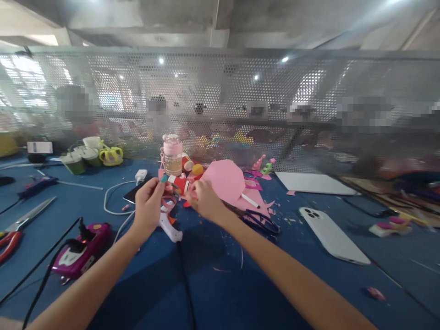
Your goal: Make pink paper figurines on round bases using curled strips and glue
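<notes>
My left hand (148, 204) is closed in a pinch, with a small teal piece (164, 178) showing at its fingertips. Just right of it, my right hand (207, 200) has its fingers pressed together; what they grip is too small to make out. Below the left fingers lies a white glue gun (170, 229) with a black cord. A red and white roll (179, 184) sits between the hands. Behind my right hand is a large pink paper disc (225, 181). Dark blue-handled scissors (261, 222) lie by my right forearm.
A pink-lidded bottle (172, 158) stands behind the hands. At left are a magenta power strip (82, 252), orange-handled scissors (12, 243) and green-and-white cups (74, 162). A white phone (333, 236) and a white sheet (316, 183) lie right. A perforated metal screen (220, 82) closes the back.
</notes>
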`<state>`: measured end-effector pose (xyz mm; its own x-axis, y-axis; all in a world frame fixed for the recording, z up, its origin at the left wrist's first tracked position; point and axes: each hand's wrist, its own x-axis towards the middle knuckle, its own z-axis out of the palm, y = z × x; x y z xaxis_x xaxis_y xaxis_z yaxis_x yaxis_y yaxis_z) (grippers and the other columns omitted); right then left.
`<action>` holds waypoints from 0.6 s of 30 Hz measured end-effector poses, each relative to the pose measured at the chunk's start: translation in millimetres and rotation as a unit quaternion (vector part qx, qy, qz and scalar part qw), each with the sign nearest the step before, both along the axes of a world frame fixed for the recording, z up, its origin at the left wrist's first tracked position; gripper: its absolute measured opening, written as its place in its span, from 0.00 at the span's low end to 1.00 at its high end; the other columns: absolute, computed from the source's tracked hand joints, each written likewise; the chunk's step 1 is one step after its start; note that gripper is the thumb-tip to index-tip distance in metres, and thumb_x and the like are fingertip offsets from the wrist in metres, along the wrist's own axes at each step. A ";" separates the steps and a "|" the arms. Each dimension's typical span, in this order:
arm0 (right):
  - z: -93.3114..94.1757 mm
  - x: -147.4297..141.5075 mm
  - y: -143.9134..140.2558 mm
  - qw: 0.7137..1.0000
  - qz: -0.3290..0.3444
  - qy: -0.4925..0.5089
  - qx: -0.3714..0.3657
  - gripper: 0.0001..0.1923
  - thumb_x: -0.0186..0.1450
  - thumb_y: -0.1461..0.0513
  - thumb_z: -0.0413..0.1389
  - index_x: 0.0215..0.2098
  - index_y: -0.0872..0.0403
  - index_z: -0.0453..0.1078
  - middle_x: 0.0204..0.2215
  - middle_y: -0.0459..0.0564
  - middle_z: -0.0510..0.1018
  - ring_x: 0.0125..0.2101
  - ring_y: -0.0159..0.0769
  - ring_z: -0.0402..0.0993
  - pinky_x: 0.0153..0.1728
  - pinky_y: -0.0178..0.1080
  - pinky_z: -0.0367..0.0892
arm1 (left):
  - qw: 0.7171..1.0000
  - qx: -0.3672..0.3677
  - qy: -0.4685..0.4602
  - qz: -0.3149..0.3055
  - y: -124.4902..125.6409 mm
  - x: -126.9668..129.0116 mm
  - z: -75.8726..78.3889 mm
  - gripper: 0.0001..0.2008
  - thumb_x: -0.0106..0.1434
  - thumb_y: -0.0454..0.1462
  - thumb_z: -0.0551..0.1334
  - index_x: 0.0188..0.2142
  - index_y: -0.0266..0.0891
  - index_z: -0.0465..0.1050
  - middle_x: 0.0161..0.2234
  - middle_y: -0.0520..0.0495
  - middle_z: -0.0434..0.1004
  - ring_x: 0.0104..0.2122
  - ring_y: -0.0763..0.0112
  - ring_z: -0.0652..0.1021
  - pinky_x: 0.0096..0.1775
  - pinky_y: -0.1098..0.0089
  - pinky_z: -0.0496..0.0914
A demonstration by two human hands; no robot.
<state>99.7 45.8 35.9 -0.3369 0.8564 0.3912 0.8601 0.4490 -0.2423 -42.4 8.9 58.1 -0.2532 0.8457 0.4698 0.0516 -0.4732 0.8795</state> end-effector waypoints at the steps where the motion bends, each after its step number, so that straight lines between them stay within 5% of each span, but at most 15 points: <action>1: 1.8 8.3 7.2 1.000 -0.022 -0.001 0.001 0.11 0.61 0.62 0.45 0.36 0.62 0.64 0.38 0.59 0.69 0.42 0.42 0.61 0.45 0.43 0.55 | 1.000 -0.015 0.001 -0.004 0.7 1.4 -2.5 0.09 0.52 0.39 0.59 0.21 0.36 0.68 0.20 0.53 0.70 0.21 0.77 0.71 0.23 0.78 0.65; 5: 3.9 20.4 35.6 0.998 -0.044 -0.032 -0.042 0.10 0.58 0.60 0.51 0.35 0.59 0.66 0.35 0.56 0.72 0.40 0.43 0.64 0.41 0.43 0.57 | 0.998 -0.055 0.017 -0.035 -1.2 10.0 -12.9 0.10 0.52 0.39 0.58 0.20 0.35 0.68 0.20 0.53 0.70 0.21 0.78 0.71 0.25 0.78 0.65; 11: 1.9 -0.8 66.1 0.984 -0.094 -0.086 -0.121 0.17 0.55 0.61 0.57 0.41 0.60 0.65 0.38 0.55 0.72 0.42 0.43 0.66 0.40 0.46 0.62 | 0.991 -0.097 0.060 -0.066 -6.9 17.9 -29.7 0.10 0.54 0.39 0.57 0.21 0.35 0.68 0.20 0.52 0.71 0.22 0.78 0.71 0.27 0.78 0.64; 14: 2.2 -3.8 71.8 0.978 -0.103 -0.092 -0.158 0.13 0.62 0.58 0.51 0.41 0.58 0.66 0.40 0.50 0.71 0.39 0.35 0.69 0.40 0.44 0.65 | 0.990 -0.100 0.063 -0.077 -7.2 18.4 -33.0 0.11 0.54 0.39 0.57 0.21 0.35 0.68 0.20 0.52 0.71 0.22 0.77 0.71 0.28 0.77 0.64; 18: 8.3 10.3 61.7 0.978 -0.123 -0.055 -0.158 0.10 0.57 0.59 0.56 0.32 0.59 0.71 0.32 0.55 0.76 0.36 0.40 0.72 0.34 0.39 0.65 | 0.989 -0.111 0.043 -0.083 -9.5 21.8 -32.5 0.10 0.53 0.39 0.58 0.20 0.35 0.68 0.19 0.52 0.70 0.21 0.78 0.70 0.26 0.78 0.64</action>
